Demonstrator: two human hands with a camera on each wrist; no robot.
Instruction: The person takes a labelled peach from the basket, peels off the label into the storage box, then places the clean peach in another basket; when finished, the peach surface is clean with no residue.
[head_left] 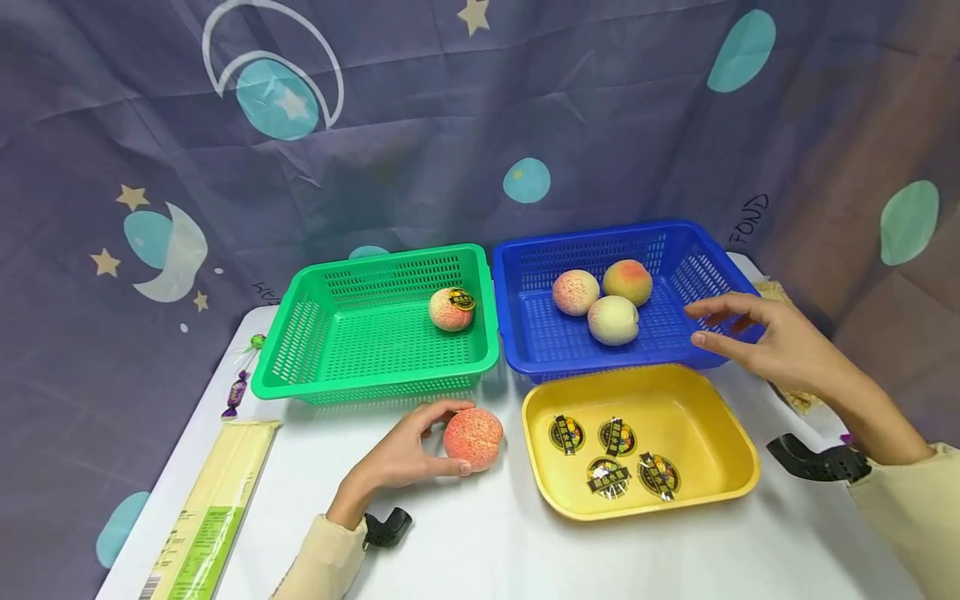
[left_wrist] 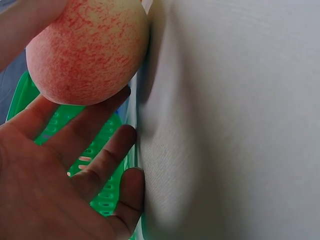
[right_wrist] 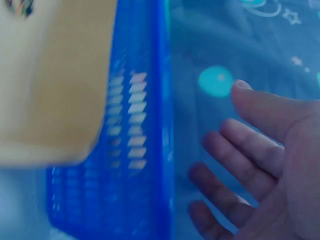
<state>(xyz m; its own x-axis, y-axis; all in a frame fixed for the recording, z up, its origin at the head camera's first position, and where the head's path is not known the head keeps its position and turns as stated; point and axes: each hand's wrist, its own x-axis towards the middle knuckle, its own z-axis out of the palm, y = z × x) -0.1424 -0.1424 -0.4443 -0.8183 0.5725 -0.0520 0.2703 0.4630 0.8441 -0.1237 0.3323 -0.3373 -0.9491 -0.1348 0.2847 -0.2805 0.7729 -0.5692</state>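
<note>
One red peach (head_left: 473,439) sits on the bench (head_left: 450,542), nearer the person than the green basket (head_left: 367,342) and left of the yellow tray (head_left: 693,433). The left hand (head_left: 397,454) has it in its grip, thumb on the near side and index finger on the far side, parted about as far as the fruit is broad. The right hand (head_left: 772,337) hangs by the right side of the blue basket (head_left: 540,329), its grip wide, thumb and fingers apart with nothing between them. Three peaches (head_left: 613,320) lie close together in the blue basket; a stickered peach (head_left: 448,315) rests near the green basket's right wall. Four stickers (head_left: 608,477) lie in the yellow tray. A candy (head_left: 236,393), a lollipop (head_left: 257,341) and a long packet (head_left: 210,508) lie along the bench's left edge.
</note>
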